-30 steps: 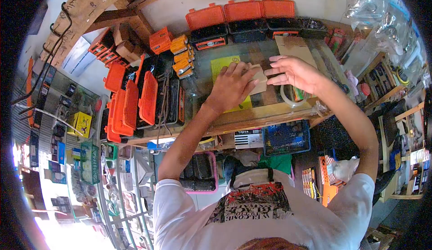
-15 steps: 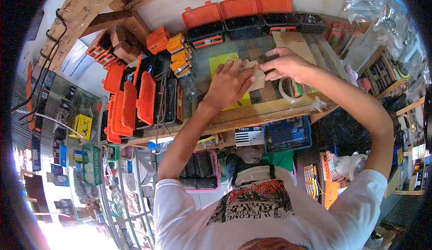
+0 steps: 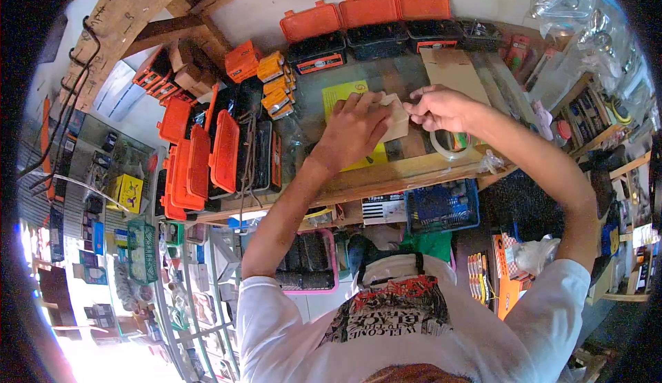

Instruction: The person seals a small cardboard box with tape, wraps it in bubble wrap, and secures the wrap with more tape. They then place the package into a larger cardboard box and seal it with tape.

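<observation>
A small beige piece of paper or thin card (image 3: 398, 126) lies above the glass-topped counter, partly covered by my fingers. My left hand (image 3: 353, 126) grips its left side, with the thumb across its face and the fingers curved over the top. At the right edge, the fingertips of my right hand (image 3: 441, 107) are pinched together on the paper; exactly what they pinch is partly hidden. Beneath my left hand lies a yellow printed sheet (image 3: 336, 95). A pale roll of tape (image 3: 452, 150) rests just below my right hand.
Black cases with orange lids (image 3: 310, 24) line the back of the counter, and more orange-lidded cases (image 3: 224, 150) stand at left. Small yellow-orange boxes (image 3: 276, 95) are stacked nearby. A cardboard sheet (image 3: 448, 73) lies at back right. Below the wooden edge hangs a blue basket (image 3: 476, 207).
My right hand's fingers, spread over the paper before, have drawn together into a pinch at its right edge. My left hand stays almost where it was.
</observation>
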{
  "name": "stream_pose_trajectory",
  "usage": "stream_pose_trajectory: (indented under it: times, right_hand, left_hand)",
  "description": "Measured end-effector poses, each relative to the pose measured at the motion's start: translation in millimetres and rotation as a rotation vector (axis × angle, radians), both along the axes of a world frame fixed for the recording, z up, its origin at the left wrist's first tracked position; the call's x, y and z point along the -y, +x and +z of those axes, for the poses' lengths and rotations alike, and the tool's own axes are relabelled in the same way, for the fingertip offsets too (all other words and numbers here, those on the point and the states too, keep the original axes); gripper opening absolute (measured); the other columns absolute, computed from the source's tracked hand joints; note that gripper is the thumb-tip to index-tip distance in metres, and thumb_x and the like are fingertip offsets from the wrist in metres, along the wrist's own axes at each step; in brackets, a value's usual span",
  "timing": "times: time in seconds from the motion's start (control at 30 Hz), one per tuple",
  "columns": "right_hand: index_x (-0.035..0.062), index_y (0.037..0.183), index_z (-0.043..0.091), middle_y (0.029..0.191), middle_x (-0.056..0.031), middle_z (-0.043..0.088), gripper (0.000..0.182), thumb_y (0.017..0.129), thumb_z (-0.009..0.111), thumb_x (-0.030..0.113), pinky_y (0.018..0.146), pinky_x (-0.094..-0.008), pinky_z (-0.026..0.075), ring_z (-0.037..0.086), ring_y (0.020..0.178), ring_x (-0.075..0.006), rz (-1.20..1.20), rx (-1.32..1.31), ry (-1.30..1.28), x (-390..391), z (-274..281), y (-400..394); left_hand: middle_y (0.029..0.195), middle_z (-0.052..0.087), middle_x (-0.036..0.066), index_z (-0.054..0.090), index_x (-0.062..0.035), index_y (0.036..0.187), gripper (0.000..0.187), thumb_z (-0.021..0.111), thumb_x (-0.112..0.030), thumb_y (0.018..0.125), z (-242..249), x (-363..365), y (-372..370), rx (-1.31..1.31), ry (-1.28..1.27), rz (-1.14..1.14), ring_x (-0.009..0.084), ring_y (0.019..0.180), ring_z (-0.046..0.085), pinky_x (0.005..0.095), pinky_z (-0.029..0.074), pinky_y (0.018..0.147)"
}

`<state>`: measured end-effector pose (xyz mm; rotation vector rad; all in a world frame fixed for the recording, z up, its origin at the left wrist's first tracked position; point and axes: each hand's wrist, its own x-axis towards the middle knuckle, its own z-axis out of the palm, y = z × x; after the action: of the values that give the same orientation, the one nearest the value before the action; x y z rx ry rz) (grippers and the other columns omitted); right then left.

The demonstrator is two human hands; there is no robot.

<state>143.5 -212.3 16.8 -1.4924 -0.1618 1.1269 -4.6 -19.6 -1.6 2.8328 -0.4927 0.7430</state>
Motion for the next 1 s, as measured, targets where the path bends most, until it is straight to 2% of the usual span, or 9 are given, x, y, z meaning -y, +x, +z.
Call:
stream_pose_trajectory:
  times: [0.07, 0.13, 0.43, 0.53, 0.63, 0.73, 0.83, 0.93, 1.0]
  right_hand:
    - [0.0078, 0.117, 0.049, 0.091, -0.0041, 0.062, 0.036, 0.086, 0.056, -0.008, 0.044, -0.0231, 0.034, 0.055, 0.069, -0.0126, -0.037, -0.029, 0.013, -2.6, -3.8, 0.6]
    - [0.0091, 0.118, 0.048, 0.089, -0.0044, 0.059, 0.037, 0.086, 0.054, -0.010, 0.041, -0.0221, 0.029, 0.053, 0.066, -0.0129, -0.121, -0.052, 0.008, -4.1, -6.9, -3.0]
    - [0.0140, 0.112, 0.047, 0.082, -0.0005, 0.046, 0.027, 0.089, 0.040, 0.000, 0.042, -0.0230, 0.023, 0.038, 0.059, -0.0097, -0.088, 0.088, 0.052, -12.0, -9.7, -20.1]
    - [0.0178, 0.103, 0.047, 0.080, 0.0023, 0.042, 0.019, 0.090, 0.040, 0.006, 0.042, -0.0226, 0.022, 0.035, 0.059, -0.0086, -0.028, 0.166, -0.034, -13.3, 4.3, -27.0]
    - [0.0129, 0.114, 0.044, 0.089, 0.0001, 0.040, 0.031, 0.086, 0.044, -0.001, 0.042, -0.0207, 0.022, 0.030, 0.062, -0.0074, 0.021, 0.150, -0.028, -13.1, 6.0, -24.5]
    - [0.0131, 0.114, 0.042, 0.088, 0.0002, 0.040, 0.031, 0.085, 0.046, 0.001, 0.043, -0.0205, 0.022, 0.031, 0.062, -0.0074, 0.057, 0.109, -0.045, -11.7, 9.4, -22.4]
    - [0.0154, 0.094, 0.044, 0.070, 0.0053, 0.037, 0.007, 0.088, 0.047, 0.011, 0.043, -0.0225, 0.020, 0.028, 0.053, -0.0069, 0.145, 0.124, -0.133, -12.8, 3.4, -9.0]
    - [0.0105, 0.101, 0.047, 0.068, 0.0032, 0.042, 0.017, 0.085, 0.051, 0.010, 0.041, -0.0252, 0.022, 0.033, 0.052, -0.0085, 0.201, 0.387, -0.241, -8.8, 0.0, -9.7]
    - [0.0094, 0.116, 0.042, 0.079, -0.0022, 0.045, 0.030, 0.089, 0.053, 0.009, 0.044, -0.0267, 0.028, 0.038, 0.056, -0.0095, 0.182, 0.543, -0.296, -6.0, 13.2, -17.9]
  left_hand:
    - [0.129, 0.057, 0.014, 0.065, -0.0121, 0.128, 0.036, 0.059, -0.029, 0.097, 2.7, 0.4, -1.6, -0.064, 0.006, 0.016, 0.0359, 0.117, 0.055, 0.0501, 0.046, 0.099]
    - [0.128, 0.058, 0.014, 0.065, -0.0122, 0.128, 0.035, 0.059, -0.029, 0.097, 1.3, 0.2, -1.5, -0.057, -0.017, 0.004, 0.0359, 0.117, 0.055, 0.0501, 0.046, 0.099]
    - [0.128, 0.057, 0.013, 0.066, -0.0172, 0.127, 0.033, 0.059, -0.030, 0.098, 1.3, 0.8, -1.1, -0.053, 0.008, 0.001, 0.0349, 0.117, 0.055, 0.0518, 0.047, 0.096]
    - [0.129, 0.057, 0.013, 0.066, -0.0180, 0.128, 0.033, 0.058, -0.030, 0.098, 2.3, 1.5, -2.2, -0.061, 0.006, 0.003, 0.0348, 0.116, 0.055, 0.0531, 0.046, 0.096]
    - [0.130, 0.057, 0.013, 0.066, -0.0183, 0.128, 0.033, 0.057, -0.030, 0.099, 4.8, 2.4, -1.9, -0.060, -0.007, -0.005, 0.0349, 0.116, 0.055, 0.0534, 0.046, 0.096]
    - [0.131, 0.057, 0.013, 0.066, -0.0182, 0.128, 0.032, 0.057, -0.030, 0.100, 4.8, 1.3, -1.4, -0.055, 0.008, -0.005, 0.0351, 0.116, 0.056, 0.0530, 0.046, 0.096]
    - [0.131, 0.057, 0.013, 0.066, -0.0180, 0.128, 0.032, 0.057, -0.030, 0.099, 1.6, 0.3, -1.6, -0.036, 0.015, -0.007, 0.0353, 0.115, 0.056, 0.0525, 0.047, 0.097]
    - [0.131, 0.058, 0.012, 0.066, -0.0180, 0.129, 0.033, 0.058, -0.030, 0.099, -0.8, -2.0, 1.7, -0.031, 0.001, -0.023, 0.0354, 0.116, 0.057, 0.0523, 0.047, 0.096]
    - [0.130, 0.058, 0.012, 0.065, -0.0183, 0.129, 0.034, 0.059, -0.031, 0.098, -1.5, -2.5, 0.6, -0.029, 0.004, -0.023, 0.0353, 0.116, 0.057, 0.0522, 0.047, 0.096]
